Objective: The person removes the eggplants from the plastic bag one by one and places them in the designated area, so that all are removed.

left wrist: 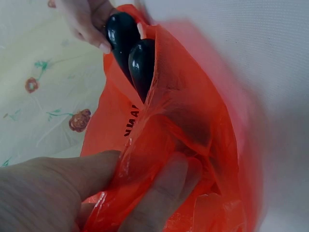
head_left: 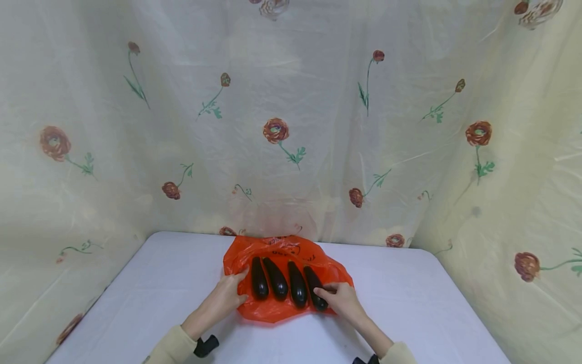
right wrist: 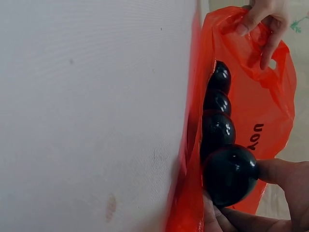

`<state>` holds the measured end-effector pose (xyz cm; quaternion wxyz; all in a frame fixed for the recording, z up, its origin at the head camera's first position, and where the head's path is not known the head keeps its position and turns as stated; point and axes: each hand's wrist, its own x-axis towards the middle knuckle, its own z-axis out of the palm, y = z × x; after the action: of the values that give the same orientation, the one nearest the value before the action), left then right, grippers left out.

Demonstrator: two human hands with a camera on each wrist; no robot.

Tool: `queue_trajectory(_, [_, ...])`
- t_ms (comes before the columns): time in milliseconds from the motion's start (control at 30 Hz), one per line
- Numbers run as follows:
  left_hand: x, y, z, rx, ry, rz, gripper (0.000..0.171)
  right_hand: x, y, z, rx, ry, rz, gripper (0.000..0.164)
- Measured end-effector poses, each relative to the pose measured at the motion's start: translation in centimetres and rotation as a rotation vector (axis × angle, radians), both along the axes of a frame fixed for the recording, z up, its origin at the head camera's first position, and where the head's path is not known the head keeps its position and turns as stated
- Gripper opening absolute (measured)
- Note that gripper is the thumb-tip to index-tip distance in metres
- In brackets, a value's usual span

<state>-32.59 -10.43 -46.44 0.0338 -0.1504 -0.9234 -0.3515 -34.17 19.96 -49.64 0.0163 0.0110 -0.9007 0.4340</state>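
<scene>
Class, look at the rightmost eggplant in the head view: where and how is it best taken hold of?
Probably pinch the rightmost eggplant across its thick, rounded end, coming from the right. That end faces the person and is broad; the neighbouring eggplant lies close on the left, while no eggplant crowds the right. The right hand holds it near there.

The eggplants (head_left: 280, 288) look glossy, the bag (head_left: 268, 310) crinkled plastic.

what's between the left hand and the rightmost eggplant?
Three other eggplants, side by side, with the red bag showing around them; the head view shows it.
</scene>
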Motion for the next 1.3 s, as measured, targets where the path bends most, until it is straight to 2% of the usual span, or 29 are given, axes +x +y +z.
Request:
queue_trajectory(367, [-0.2, -0.1, -0.4, 0.007, 0.014, -0.002, 0.064, 0.9, 0.3, 0.5, -0.018, -0.049, -0.008, 0.042])
queue_trajectory(500, [-0.1, -0.1, -0.4, 0.017, -0.007, 0.002, 0.064, 1.4, 0.5, 0.7, -0.022, -0.026, -0.003, 0.041])
queue_trajectory(700, [-0.1, -0.2, -0.3, 0.014, 0.000, -0.009, 0.064, 2.2, 0.8, 1.1, -0.005, -0.003, -0.002, 0.040])
queue_trajectory(1300, [0.0, -0.2, -0.1, 0.023, -0.019, -0.007, 0.065, 3.7, 0.8, 2.3, 0.004, -0.037, 0.016, 0.041])
